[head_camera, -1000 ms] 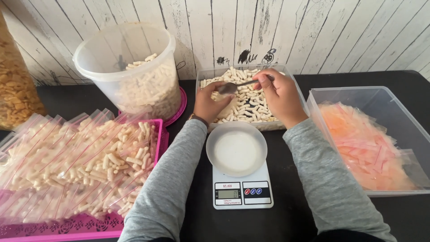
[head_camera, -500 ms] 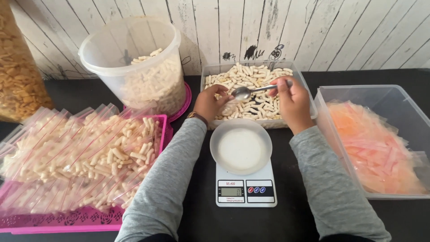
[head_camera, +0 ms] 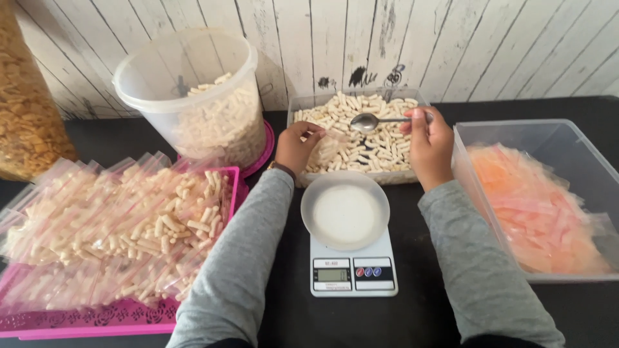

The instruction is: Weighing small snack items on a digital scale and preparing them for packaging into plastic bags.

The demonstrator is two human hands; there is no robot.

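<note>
My left hand (head_camera: pixel 296 148) pinches the top edge of a small clear bag (head_camera: pixel 330 147) that lies over the white snack sticks in a clear rectangular container (head_camera: pixel 295 106). My right hand (head_camera: pixel 431 145) holds a metal spoon (head_camera: pixel 367 121) by its handle. The spoon's bowl hovers level above the sticks in the middle of the container, a little right of the bag's mouth. Just in front of both hands, a white round bowl (head_camera: pixel 345 212) sits on a small digital kitchen scale (head_camera: pixel 353 270).
A round clear tub (head_camera: pixel 193 96) of the same sticks stands back left on a pink lid. A pink tray (head_camera: pixel 97 320) at the left holds several filled zip bags (head_camera: pixel 116 225). A clear bin (head_camera: pixel 516 124) of orange-pink bags is at the right; a large bag of orange snacks (head_camera: pixel 26 116) is far left.
My right hand has lifted the spoon out of the bag's mouth, up and to the right. My left hand stays pinched on the bag and has shifted slightly.
</note>
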